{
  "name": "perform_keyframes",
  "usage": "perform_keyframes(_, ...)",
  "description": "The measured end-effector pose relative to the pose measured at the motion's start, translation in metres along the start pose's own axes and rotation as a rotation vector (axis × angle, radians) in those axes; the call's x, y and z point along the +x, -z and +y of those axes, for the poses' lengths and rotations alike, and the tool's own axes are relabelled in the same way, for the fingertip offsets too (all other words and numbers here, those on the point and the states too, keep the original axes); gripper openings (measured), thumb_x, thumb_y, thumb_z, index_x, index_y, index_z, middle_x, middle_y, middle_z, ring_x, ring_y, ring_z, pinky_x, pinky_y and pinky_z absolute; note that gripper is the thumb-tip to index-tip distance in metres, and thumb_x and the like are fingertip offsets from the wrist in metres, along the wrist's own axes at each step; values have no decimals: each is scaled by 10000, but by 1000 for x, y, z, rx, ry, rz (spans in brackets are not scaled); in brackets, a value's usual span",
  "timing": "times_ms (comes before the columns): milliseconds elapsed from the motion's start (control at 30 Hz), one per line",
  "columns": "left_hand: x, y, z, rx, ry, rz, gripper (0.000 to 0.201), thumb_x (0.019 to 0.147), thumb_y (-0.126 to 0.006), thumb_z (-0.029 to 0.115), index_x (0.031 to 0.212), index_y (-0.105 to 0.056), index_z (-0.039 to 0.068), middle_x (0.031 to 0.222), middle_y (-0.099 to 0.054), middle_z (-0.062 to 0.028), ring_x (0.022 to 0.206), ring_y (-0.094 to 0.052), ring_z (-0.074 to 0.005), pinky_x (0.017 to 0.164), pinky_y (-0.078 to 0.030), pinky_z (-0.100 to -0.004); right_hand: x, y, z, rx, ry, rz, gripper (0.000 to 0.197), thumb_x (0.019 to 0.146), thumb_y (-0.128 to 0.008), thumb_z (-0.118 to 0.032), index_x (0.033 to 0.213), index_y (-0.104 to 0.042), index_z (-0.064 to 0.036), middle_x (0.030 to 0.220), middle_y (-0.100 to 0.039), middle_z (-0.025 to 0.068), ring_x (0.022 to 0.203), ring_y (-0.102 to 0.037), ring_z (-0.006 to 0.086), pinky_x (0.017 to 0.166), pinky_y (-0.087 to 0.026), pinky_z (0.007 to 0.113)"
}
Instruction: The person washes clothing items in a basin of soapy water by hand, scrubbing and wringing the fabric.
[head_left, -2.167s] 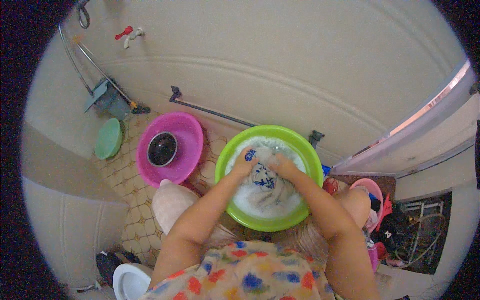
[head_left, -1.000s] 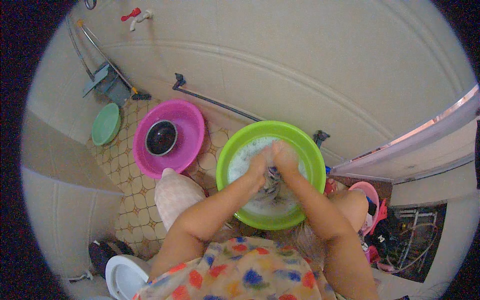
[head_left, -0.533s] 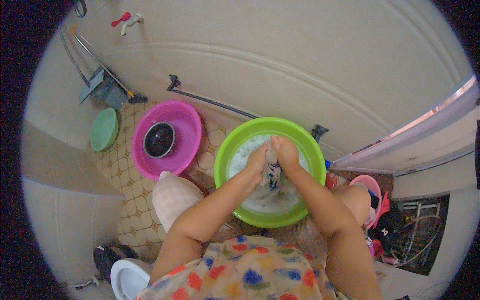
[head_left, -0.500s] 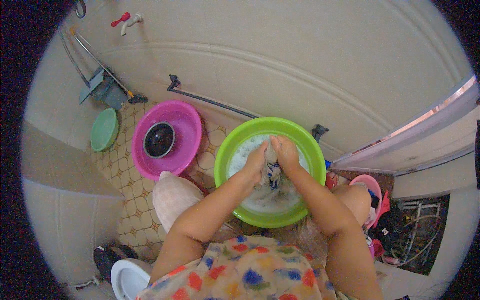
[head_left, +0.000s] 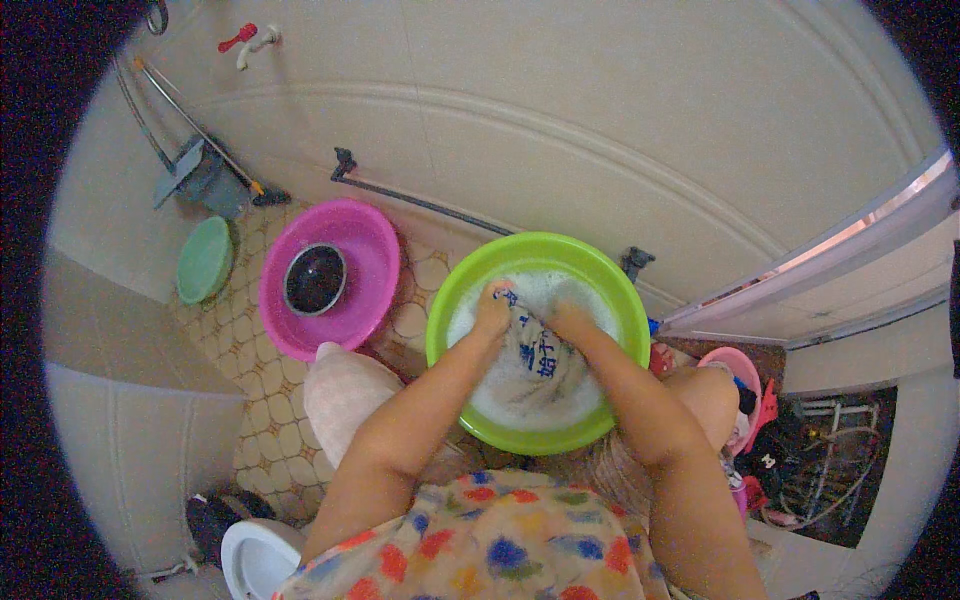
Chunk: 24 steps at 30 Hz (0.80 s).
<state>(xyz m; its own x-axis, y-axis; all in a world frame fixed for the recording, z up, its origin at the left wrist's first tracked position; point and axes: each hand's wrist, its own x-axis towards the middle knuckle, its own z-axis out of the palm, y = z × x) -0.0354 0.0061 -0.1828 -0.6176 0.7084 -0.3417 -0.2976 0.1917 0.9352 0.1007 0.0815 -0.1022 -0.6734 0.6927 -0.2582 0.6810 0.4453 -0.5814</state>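
Note:
A wet grey-beige cloth [head_left: 545, 365] with dark blue printing lies spread in the foamy water of a bright green basin [head_left: 637, 335] between my knees. My left hand [head_left: 494, 308] is closed on the cloth's upper left part, near the foam. At the cloth's upper right edge, my right hand [head_left: 572, 322] is curled in on the fabric, its fingertips blurred and partly hidden by the suds. White suds [head_left: 540, 285] ring the cloth, and its lower part sinks into cloudy water.
To the left stands a pink basin [head_left: 378, 265] holding a dark round bowl [head_left: 315, 280]. Beyond it are a small green basin [head_left: 205, 260], a dustpan [head_left: 210, 180] and a broom [head_left: 270, 195]. A dark pipe [head_left: 425, 205] runs along the wall. A pink tub [head_left: 735, 365] with clothes stands right.
My hands have moved apart, the left one leftward and the right one slightly down. The cloth, bunched between them before, is now spread wider, showing more of its blue printing.

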Motion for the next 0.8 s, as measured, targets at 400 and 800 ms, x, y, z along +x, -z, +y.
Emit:
perform_keyframes(400,-63,-25,102,-492,529,-351,541,760,-508,477,1116,-407,81,956,-531,-135,858,-532,-245,722,-445,-395,-49,1,-52,414,337,284,187,744,-554,-233,749,-507,-51,766,-519,80,678,-500,215,614,-399,323)
perform_keyframes(800,-76,-39,104,-375,346,-123,413,835,-408,394,976,-501,16,890,-553,-129,847,-534,-212,738,-427,-351,-23,12,-23,72,377,306,225,798,-448,-221,729,-503,-14,759,-518,176,673,-495,332,594,-372,406)
